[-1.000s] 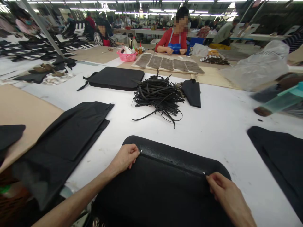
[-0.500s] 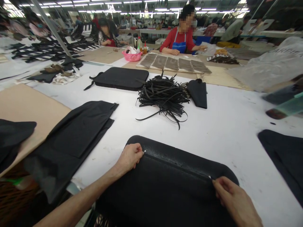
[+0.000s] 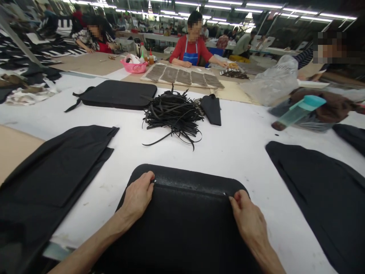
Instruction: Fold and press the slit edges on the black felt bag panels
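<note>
A black padded panel [image 3: 185, 220] with rounded corners lies on the white table right in front of me. My left hand [image 3: 138, 198] pinches the left end of a black strip laid across its upper part, fingers closed. My right hand [image 3: 248, 222] pinches the strip's right end in the same way. A shiny band along the panel's far edge [image 3: 188, 176] stays uncovered beyond the strip.
Black fabric pieces lie to the left [image 3: 62, 167] and right [image 3: 319, 190]. A heap of black straps [image 3: 172, 114], another black panel [image 3: 118, 94] and a folded black piece [image 3: 212, 108] sit further back. A teal-capped bottle [image 3: 299, 111] lies at right. People work at the far tables.
The view has swung to the right, so the table's contents sit further left. Both hands keep their pinch on the strip; my right hand now sits closer to the panel's top right corner.
</note>
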`<state>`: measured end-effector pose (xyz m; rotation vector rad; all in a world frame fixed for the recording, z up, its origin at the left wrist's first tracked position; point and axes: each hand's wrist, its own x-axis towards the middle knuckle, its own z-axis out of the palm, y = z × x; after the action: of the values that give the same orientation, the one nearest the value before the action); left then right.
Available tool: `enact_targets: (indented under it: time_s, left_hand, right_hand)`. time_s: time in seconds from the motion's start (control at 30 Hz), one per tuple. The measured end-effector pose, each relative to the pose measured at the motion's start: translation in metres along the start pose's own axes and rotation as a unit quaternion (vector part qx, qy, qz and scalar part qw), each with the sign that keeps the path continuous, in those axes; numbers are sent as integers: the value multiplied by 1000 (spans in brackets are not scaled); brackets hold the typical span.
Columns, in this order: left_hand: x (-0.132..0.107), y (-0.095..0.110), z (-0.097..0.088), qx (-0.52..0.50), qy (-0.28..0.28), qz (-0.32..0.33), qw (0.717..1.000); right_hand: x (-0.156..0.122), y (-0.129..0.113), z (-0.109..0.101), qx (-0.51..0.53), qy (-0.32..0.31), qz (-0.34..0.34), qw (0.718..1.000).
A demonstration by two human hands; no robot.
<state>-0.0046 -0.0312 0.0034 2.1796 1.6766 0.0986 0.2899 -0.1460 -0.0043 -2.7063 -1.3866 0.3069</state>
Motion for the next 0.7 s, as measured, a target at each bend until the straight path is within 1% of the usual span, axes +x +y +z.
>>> enact_targets:
  time_s: [0.1,0.13,0.17,0.2,0.27,0.3,0.33,0.4,0.5,0.6,0.7]
  left_hand:
    - [-5,3,2,7,60,45,997]
    - [-7,7,3,18,80,76,994]
    - [-8,11,4,32,90,121,988]
    - [-10,17,6,49,86,177,979]
    - [-12,30,13,83,41,287,954]
    - [-13,36,17,99,14,323,941]
    - [-13,41,21,113,-7,344,932]
    - [-14,46,29,140,-23,352,925]
    - [-14,46,34,166,-25,342,925]
    - [-15,48,34,178,-29,334,925]
    - [-14,56,34,183,-31,322,929]
  right_hand:
    - [-10,-7,-1,-28,72,-41,996]
    - [-13,-12,-1,-36,99,-71,992]
    - [-16,-18,1,-43,118,-113,986]
    - [-20,-25,3,-46,128,-165,977]
    - [-25,-40,10,-46,127,-270,953]
    - [-27,-47,14,-48,121,-307,943]
    - [-29,-53,18,-53,115,-331,935]
    - [-31,-59,27,-68,108,-356,926]
    - [-33,-59,35,-91,113,-368,918]
    - [-35,-61,36,-116,123,-357,919]
    - [-37,-67,34,-143,130,-346,918]
